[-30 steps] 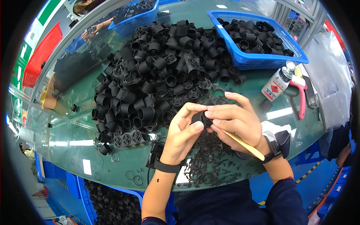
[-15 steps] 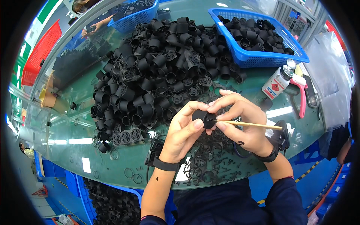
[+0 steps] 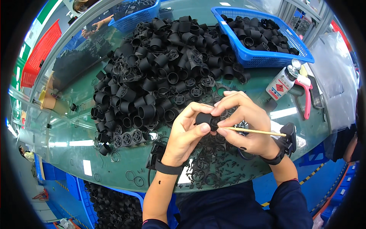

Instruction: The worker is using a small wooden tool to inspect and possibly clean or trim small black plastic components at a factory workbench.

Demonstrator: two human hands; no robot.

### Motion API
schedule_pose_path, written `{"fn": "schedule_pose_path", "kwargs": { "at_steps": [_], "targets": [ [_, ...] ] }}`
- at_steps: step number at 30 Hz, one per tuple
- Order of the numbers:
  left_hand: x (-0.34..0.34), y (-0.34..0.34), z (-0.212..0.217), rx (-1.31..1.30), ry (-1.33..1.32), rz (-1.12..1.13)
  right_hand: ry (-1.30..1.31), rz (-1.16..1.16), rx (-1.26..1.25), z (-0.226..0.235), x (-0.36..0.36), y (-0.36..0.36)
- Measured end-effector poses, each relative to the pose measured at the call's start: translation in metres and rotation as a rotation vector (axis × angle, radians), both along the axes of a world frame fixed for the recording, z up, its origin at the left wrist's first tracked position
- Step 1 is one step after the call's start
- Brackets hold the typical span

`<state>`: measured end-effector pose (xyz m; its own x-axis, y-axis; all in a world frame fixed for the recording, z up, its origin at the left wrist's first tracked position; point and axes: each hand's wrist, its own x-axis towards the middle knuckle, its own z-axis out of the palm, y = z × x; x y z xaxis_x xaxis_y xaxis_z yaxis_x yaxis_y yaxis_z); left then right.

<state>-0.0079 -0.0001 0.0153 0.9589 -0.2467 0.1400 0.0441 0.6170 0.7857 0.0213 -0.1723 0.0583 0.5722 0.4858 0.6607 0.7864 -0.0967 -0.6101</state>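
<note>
Between its thumb and fingers my left hand (image 3: 187,131) grips a small black plastic cup (image 3: 205,120), turned so its open end or base faces right. My right hand (image 3: 248,126) pinches a thin wooden stick (image 3: 253,131), its tip against the right side of the cup. Part of the cup's right end is hidden by my fingertips. Beyond both hands lies a large heap of similar black cups (image 3: 146,112). Below them, black rings and small scraps (image 3: 228,168) are scattered on the green table (image 3: 114,173).
A blue basket (image 3: 263,60) of black parts stands at the back right. Nearby are a white bottle (image 3: 280,84) with a metal top and a pink-handled tool (image 3: 307,101). Another blue basket (image 3: 131,23) sits at the back, near another person's hand (image 3: 100,25).
The cup has turned slightly in my left hand. The stick's outer end has dipped, and its tip has shifted a little down along the cup's right side.
</note>
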Motion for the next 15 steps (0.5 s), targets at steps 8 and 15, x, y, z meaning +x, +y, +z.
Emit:
{"fn": "schedule_pose_path", "kwargs": {
  "at_steps": [8, 15],
  "targets": [
    [0.0004, 0.0027, 0.0023, -0.118, 0.063, -0.109, 0.118, -0.010, 0.206, -0.0074, -0.0034, -0.0037],
    [0.0010, 0.0016, -0.0016, -0.116, 0.029, -0.070, 0.007, -0.010, 0.035, -0.0031, -0.0019, 0.0006]
  ]
}}
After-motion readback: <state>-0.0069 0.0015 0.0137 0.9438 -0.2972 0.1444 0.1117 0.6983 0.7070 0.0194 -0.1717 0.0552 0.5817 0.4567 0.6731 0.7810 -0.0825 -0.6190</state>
